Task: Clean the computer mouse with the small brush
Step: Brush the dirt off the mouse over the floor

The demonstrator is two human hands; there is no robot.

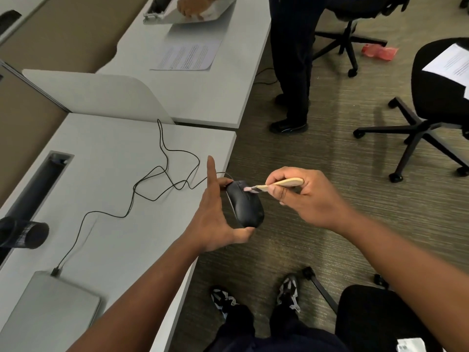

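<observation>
Two hands work just off the tabletop (106, 158) edge, over ribbed carpet. Left hand (213, 214) holds the mouse (245, 204): thumb under its rear end, fingertips at the front, index finger sticking straight up, so the grip is a loose pinch end to end. Mouse is smooth matte black, rounded, tilted. Right hand (304, 196) pinches the small brush (276, 185) w/ curled fingers; flat pale wood handle, dark ferrule, pinkish bristles touching the mouse's front top. Thin black cable (162, 174) loops across the grey tabletop to a closed silver laptop (50, 311). Cable slot (48, 179) recessed in the tabletop; contents too dark to tell. Dark cylindrical object (22, 233) lies at left edge.
</observation>
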